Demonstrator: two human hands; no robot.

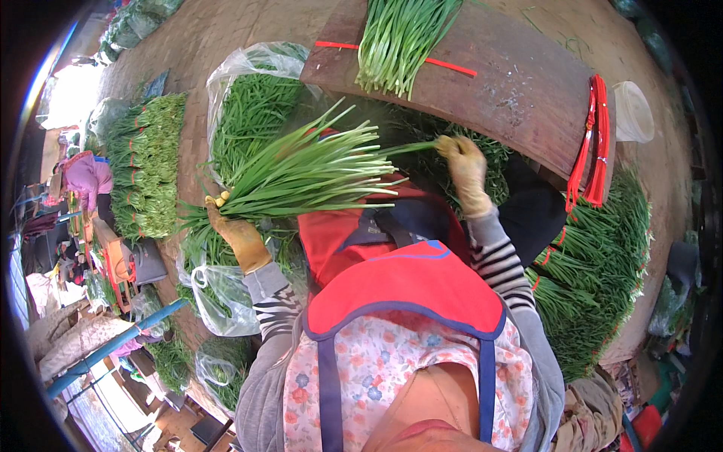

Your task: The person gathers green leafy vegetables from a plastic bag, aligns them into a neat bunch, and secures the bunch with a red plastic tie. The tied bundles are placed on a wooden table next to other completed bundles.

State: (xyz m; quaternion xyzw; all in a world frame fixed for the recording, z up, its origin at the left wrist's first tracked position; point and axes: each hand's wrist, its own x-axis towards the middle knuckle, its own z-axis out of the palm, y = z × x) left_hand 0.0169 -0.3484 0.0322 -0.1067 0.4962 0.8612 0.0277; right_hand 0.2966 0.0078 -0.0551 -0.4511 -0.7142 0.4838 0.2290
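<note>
My left hand, in a stained yellowish glove, grips the leafy end of a loose bunch of garlic chives, whose pale stem ends fan out to the right above my lap. My right hand, gloved too, has its fingers closed on a thin green strand beside those stem ends. In front of me a second bunch of chives lies on a brown wooden bench, across a flat red tie strip. More red strips hang over the bench's right end.
The wooden bench spans the front. Clear plastic bags of greens stand at my left, beyond them rows of tied bundles. A large pile of tied greens and a white bucket are at right. Another person is far left.
</note>
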